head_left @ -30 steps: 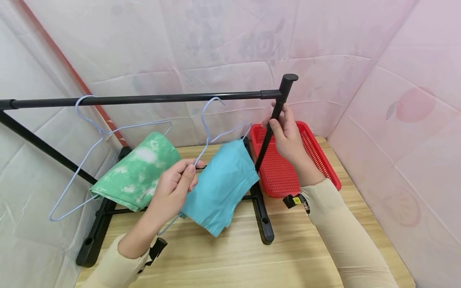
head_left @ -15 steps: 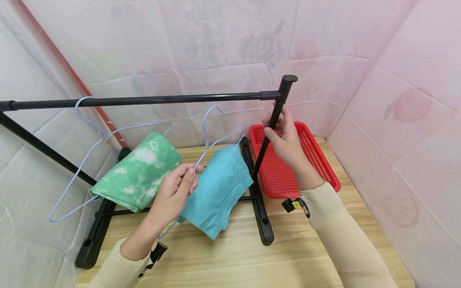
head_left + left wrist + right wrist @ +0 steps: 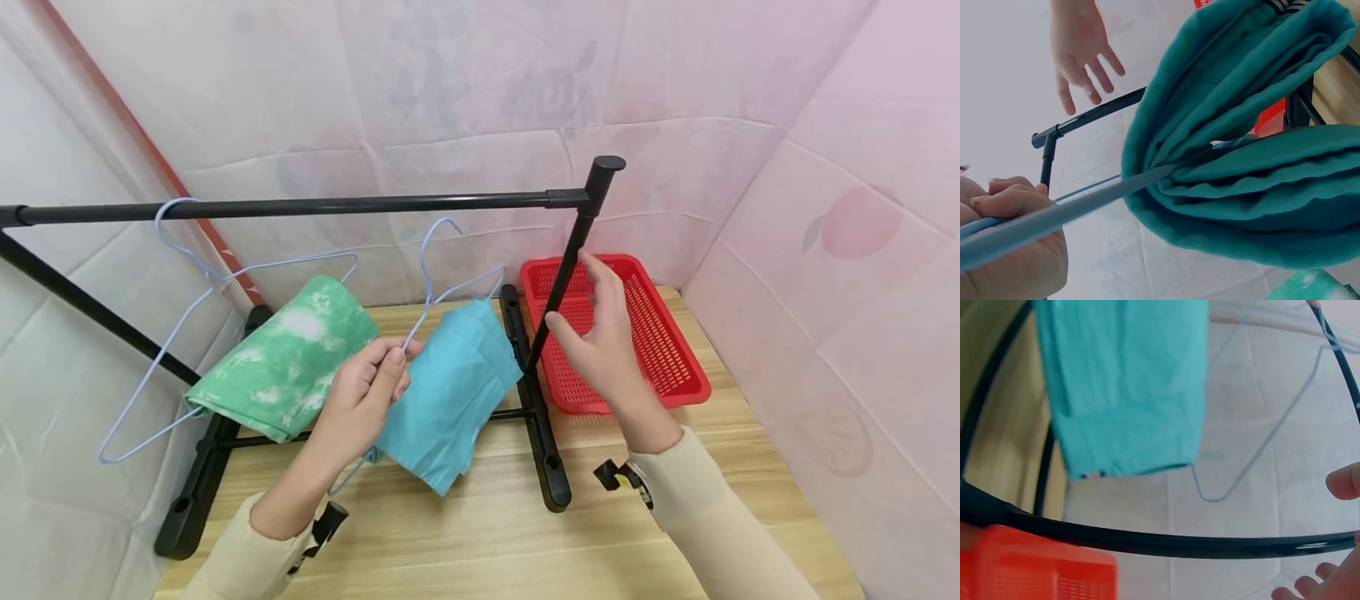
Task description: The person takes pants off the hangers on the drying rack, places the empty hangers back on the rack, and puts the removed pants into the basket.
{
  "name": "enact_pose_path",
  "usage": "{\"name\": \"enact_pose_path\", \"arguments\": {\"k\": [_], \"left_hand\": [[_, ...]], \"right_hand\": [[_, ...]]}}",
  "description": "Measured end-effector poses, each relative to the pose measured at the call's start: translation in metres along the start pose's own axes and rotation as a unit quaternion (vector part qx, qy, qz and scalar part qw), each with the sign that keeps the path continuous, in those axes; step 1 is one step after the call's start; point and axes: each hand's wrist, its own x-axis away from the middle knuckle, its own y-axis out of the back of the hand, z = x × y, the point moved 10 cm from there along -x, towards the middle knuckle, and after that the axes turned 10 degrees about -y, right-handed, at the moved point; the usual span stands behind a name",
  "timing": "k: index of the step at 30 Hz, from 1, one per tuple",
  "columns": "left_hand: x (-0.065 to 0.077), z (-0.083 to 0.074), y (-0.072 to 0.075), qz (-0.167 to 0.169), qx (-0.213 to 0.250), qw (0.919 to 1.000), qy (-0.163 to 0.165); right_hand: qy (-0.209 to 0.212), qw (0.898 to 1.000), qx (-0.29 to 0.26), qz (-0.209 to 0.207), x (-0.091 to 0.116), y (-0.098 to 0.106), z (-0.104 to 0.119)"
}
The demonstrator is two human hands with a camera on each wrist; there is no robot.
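My left hand (image 3: 360, 400) pinches a pale blue wire hanger (image 3: 430, 296) below its hook, between thumb and fingers. Over the hanger's lower bar hangs a folded turquoise garment (image 3: 453, 392); the left wrist view shows its layered teal folds (image 3: 1197, 206) around the bar. The hook stands free, below and in front of the black rail (image 3: 337, 204). Beside the rack's right post (image 3: 558, 292), my right hand (image 3: 603, 350) has its fingers spread and holds nothing. The left wrist view also shows that right hand (image 3: 1082, 47) with fingers extended, apart from the post.
A second hanger (image 3: 207, 275) hooks over the rail at left, carrying a folded green-and-white cloth (image 3: 292, 358). Right of the rack, a red perforated basket (image 3: 686, 354) sits on the wooden table (image 3: 450, 550). The rack's black feet (image 3: 551, 467) extend toward me. Pale printed sheets surround the table.
My right hand has let go of the post and drawn back downward, its fingers spreading. My left hand has lowered the hanger and turquoise garment slightly, bringing the hook below the rail.
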Motion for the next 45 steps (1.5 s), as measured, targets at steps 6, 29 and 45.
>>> {"name": "enact_pose_path", "arguments": {"k": [6, 29, 45], "left_hand": [[-0.002, -0.003, 0.0, -0.003, 0.005, 1.0, -0.007], [-0.007, -0.008, -0.009, -0.014, 0.034, 0.9992, -0.015], [-0.005, -0.002, -0.02, -0.051, 0.077, 0.9957, 0.001]], "right_hand": [[-0.004, 1.0, -0.02, -0.01, 0.022, -0.01, -0.013], [0.239, 0.956, 0.167, 0.041, 0.111, -0.112, -0.03], [0.276, 0.92, 0.263, 0.088, 0.144, -0.156, -0.008]]}}
